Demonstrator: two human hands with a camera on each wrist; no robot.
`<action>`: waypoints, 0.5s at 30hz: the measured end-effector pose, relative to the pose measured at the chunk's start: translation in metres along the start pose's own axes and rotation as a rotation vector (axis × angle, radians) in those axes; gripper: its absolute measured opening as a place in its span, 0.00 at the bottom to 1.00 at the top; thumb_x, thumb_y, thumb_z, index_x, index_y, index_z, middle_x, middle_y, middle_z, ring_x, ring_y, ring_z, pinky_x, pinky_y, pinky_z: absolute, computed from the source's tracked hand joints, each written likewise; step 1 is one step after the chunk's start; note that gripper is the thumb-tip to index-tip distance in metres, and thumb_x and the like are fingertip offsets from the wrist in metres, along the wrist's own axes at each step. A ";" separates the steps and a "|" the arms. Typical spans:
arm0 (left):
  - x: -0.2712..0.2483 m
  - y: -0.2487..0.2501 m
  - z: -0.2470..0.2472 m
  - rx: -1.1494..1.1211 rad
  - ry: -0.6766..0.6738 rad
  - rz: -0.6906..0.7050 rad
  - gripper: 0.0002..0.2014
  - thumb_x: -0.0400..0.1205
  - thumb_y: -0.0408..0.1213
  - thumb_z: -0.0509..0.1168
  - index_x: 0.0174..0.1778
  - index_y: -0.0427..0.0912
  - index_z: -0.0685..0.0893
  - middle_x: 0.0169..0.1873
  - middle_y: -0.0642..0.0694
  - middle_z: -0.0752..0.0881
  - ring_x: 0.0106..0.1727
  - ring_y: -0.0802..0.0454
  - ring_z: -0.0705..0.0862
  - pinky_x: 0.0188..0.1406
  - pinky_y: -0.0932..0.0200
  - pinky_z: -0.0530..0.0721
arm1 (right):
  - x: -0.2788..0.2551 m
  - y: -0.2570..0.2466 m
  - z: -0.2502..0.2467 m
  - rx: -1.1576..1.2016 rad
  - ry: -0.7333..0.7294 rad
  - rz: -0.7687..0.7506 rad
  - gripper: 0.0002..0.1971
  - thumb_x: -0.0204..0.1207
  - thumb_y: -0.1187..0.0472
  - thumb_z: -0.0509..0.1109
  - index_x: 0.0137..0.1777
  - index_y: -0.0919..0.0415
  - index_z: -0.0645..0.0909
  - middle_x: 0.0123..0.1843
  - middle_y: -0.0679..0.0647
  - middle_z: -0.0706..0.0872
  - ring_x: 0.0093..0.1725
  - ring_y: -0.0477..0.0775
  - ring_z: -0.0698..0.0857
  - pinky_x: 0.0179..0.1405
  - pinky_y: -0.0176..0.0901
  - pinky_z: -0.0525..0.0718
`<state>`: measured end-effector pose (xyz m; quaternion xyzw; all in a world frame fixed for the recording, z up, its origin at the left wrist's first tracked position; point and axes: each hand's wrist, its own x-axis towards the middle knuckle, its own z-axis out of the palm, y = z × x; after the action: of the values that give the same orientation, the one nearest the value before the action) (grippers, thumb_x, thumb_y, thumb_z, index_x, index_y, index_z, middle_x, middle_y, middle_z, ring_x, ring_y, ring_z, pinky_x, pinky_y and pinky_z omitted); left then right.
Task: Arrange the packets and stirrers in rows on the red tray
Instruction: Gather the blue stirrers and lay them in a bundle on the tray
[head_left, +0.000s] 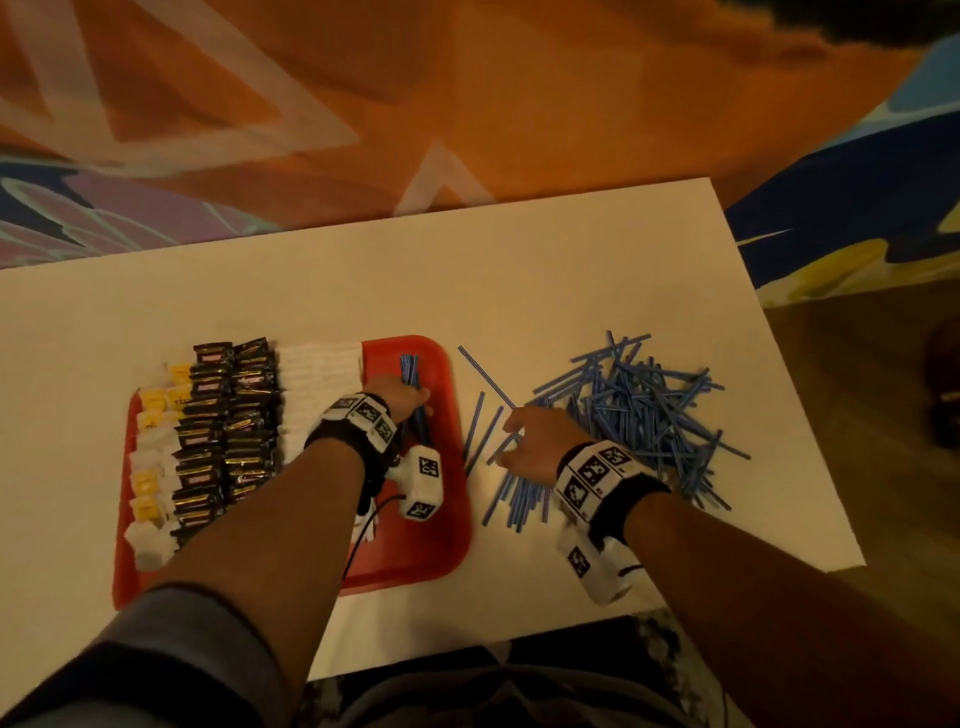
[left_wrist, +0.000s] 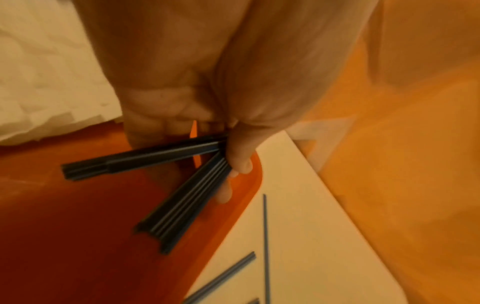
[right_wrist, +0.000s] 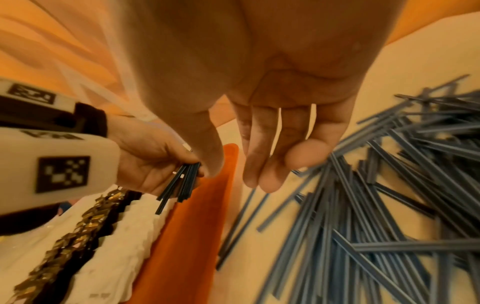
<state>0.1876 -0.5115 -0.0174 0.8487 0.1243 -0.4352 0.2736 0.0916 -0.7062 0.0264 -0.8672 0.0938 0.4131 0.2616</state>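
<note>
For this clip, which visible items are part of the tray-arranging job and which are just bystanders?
Part of the job:
red tray
black packets
white packets
yellow packets
bundle of blue stirrers gripped by the left hand
loose pile of blue stirrers under the open right hand

Bystanders:
white table
orange patterned rug

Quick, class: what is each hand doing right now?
Left hand: grips a bundle of blue stirrers over the red tray.
Right hand: open, holding nothing.

— What sort of place was it?
— It looked like a home: a white table (head_left: 519, 270) stood over an orange patterned rug (head_left: 467, 104), beside wooden floor (head_left: 857, 364).
</note>
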 end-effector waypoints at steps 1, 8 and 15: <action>0.004 0.003 0.001 0.049 -0.001 -0.010 0.21 0.89 0.47 0.61 0.67 0.33 0.85 0.65 0.38 0.84 0.67 0.37 0.80 0.63 0.50 0.78 | 0.001 0.004 0.001 0.010 -0.004 0.008 0.25 0.78 0.46 0.71 0.72 0.53 0.74 0.69 0.55 0.79 0.63 0.57 0.82 0.61 0.47 0.81; 0.022 0.019 0.010 0.022 0.052 -0.097 0.29 0.84 0.47 0.69 0.77 0.33 0.74 0.73 0.36 0.79 0.72 0.36 0.78 0.66 0.51 0.77 | 0.016 0.014 0.010 0.075 -0.019 0.033 0.20 0.77 0.47 0.73 0.66 0.52 0.76 0.54 0.51 0.82 0.58 0.54 0.83 0.62 0.47 0.81; 0.018 0.017 0.012 0.074 0.134 -0.021 0.22 0.83 0.44 0.70 0.68 0.35 0.82 0.61 0.37 0.86 0.57 0.41 0.83 0.49 0.56 0.77 | 0.029 -0.007 0.009 0.109 0.032 -0.045 0.17 0.76 0.51 0.74 0.63 0.51 0.77 0.50 0.53 0.87 0.51 0.54 0.86 0.51 0.45 0.84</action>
<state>0.1979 -0.5330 -0.0312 0.8841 0.1351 -0.3847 0.2284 0.1075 -0.6938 0.0022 -0.8601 0.1008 0.3874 0.3163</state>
